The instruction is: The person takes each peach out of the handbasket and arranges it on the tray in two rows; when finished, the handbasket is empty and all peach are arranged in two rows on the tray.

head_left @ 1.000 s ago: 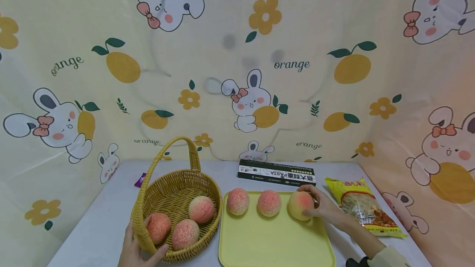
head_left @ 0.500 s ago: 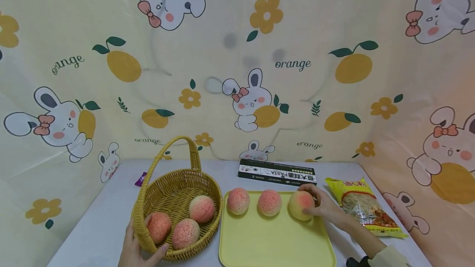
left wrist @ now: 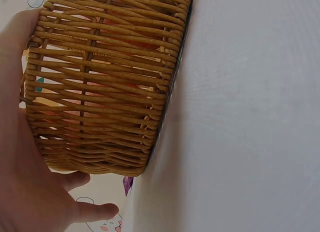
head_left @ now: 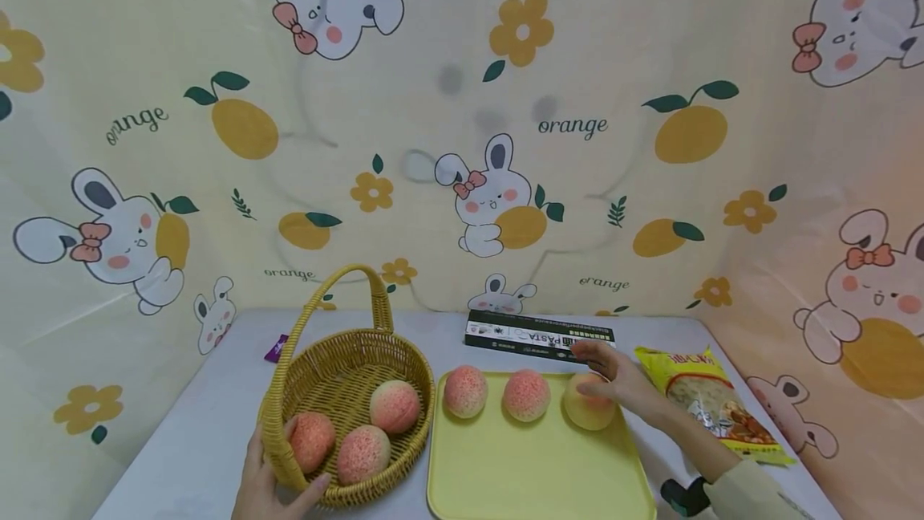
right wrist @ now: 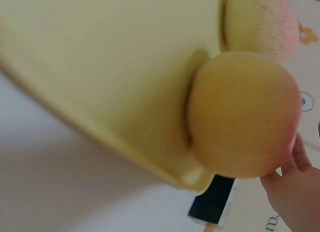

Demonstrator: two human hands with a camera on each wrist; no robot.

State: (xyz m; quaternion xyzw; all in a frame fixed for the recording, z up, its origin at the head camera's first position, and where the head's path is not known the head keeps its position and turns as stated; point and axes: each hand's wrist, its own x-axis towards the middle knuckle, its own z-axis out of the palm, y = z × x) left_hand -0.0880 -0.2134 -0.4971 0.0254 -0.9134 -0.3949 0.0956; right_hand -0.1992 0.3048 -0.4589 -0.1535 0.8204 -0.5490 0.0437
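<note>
A wicker basket [head_left: 361, 339] with a tall handle stands on the left, several speckled pink peaches showing inside, among them one peach [head_left: 363, 454] near the front. My left hand [head_left: 270, 488] holds the basket's near-left wall, thumb along the front rim; in the left wrist view this hand [left wrist: 35, 152] spans the woven side. On a yellow tray [head_left: 534, 472], three peaches line the back edge. The rightmost, a yellow peach [head_left: 588, 412], lies under my right hand [head_left: 624, 383], whose loosened fingers overlap its top. In the right wrist view, fingers [right wrist: 300, 154] show beside the yellow peach [right wrist: 245, 117].
A black pasta box [head_left: 537, 335] lies behind the tray. To its right is a yellow food bag [head_left: 711, 408], close to my right forearm. A small purple packet [head_left: 276, 348] sits behind the basket's left side. A patterned cloth backdrop [head_left: 462, 183] encloses the table.
My right hand has let go of the yellow peach, its fingers lifting and spreading above it. The peach stays at the tray's back right. My left hand keeps its place on the basket.
</note>
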